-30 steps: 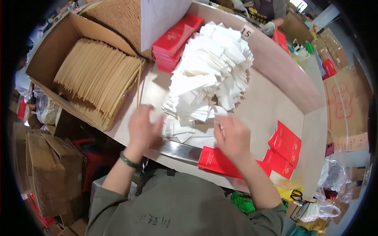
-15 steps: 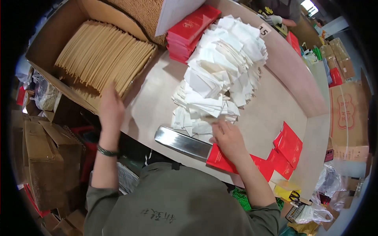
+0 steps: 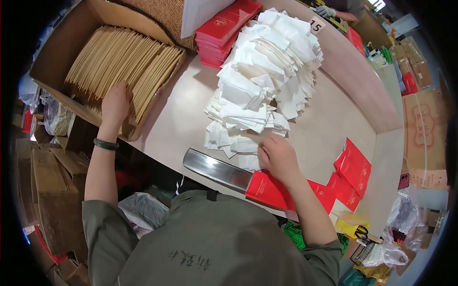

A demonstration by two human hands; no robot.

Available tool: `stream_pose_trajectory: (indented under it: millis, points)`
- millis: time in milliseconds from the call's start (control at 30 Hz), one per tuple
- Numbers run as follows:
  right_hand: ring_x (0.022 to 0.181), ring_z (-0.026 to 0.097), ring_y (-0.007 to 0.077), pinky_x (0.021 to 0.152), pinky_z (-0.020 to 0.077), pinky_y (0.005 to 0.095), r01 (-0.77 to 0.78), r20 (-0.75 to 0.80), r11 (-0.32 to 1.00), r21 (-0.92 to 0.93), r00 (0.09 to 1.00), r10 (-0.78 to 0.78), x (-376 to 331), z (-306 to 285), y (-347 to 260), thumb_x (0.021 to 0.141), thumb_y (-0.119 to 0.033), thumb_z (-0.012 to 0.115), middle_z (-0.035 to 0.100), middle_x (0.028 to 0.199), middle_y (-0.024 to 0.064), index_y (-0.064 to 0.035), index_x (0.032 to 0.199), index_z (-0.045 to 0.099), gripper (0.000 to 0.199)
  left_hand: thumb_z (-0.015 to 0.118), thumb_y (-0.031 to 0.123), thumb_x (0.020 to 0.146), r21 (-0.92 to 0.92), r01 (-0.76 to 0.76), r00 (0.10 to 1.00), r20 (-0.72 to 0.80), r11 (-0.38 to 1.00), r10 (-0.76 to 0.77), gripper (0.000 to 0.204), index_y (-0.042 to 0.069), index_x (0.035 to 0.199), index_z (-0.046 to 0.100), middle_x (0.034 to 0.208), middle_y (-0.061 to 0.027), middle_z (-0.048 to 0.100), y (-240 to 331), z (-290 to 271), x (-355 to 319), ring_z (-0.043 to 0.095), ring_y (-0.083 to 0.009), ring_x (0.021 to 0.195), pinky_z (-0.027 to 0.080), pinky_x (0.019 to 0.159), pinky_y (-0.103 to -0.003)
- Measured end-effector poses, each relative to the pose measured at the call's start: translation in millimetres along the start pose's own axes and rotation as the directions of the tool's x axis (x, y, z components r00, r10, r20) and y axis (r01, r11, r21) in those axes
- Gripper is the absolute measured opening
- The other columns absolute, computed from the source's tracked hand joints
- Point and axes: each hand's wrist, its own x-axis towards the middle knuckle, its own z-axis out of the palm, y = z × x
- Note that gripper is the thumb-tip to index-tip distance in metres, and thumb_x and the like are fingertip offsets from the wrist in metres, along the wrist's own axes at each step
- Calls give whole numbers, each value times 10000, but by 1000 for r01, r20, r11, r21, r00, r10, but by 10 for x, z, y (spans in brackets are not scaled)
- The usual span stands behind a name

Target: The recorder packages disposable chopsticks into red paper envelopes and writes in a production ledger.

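My left hand (image 3: pixel 117 102) reaches into a cardboard box (image 3: pixel 50 90) at the upper left. Its fingers are pressed together on the near edge of a row of thin tan strips (image 3: pixel 119 57) packed on edge; their tips are partly hidden among the strips. My right hand (image 3: pixel 279 157) is beside the near end of a heap of folded white paper pieces (image 3: pixel 267 66). Its fingers are curled, and what they hold, if anything, is hidden. Under my right wrist, a red sleeve (image 3: pixel 269 189) covers the right end of a shiny metal strip (image 3: pixel 217 169) at the table edge.
Stacked red sleeves (image 3: pixel 224 28) stand behind the heap. More red sleeves (image 3: pixel 353 167) lie to the right on the pale table (image 3: pixel 171 119), which a raised wall (image 3: pixel 353 76) borders. Cardboard boxes (image 3: pixel 59 195) stand at the left. A co-worker's gloved hand (image 3: pixel 326 11) shows at the top.
My left hand has moved left and farther over the tan strips, and its fingers now touch them. The right hand stays by the white paper, its fingers curled more. The whole view has shifted slightly.
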Motion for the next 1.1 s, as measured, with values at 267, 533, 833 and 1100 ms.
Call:
stream_pose_trajectory:
  millis: [267,533,833,1100]
  points:
    - [764,614,286,663,500,365,-71,71,997,2,995,71,60,-83,-156,805,-103,684,609,833,104,-35,819,618,96,515,93,973,-174,35,910,-402,984,-103,150,0,1082,560,984,-200,599,95,-27,-210,598,-415,926,491,791,-453]
    - [784,616,260,666,506,345,150,160,982,-113,978,-131,-380,198,-667,817,-133,723,610,835,94,-55,820,644,112,490,143,1046,-935,140,983,93,324,-158,181,20,1095,612,850,11,510,1253,362,-1355,462,-67,782,402,716,-220]
    - [1108,560,388,956,457,469,131,55,985,-113,991,-125,-824,-76,-476,746,-162,801,602,1219,189,-11,835,599,267,650,-22,905,-769,601,639,625,215,448,103,-44,998,688,899,-76,714,787,-132,-1108,664,-128,837,528,775,-235]
    - [1190,518,410,997,436,492,185,59,982,-24,981,-183,-715,-2,-454,748,-188,798,544,1304,244,10,935,603,335,776,80,771,-886,-230,759,96,403,644,198,40,940,682,876,-110,626,2185,23,-1342,632,-299,820,516,733,-371]
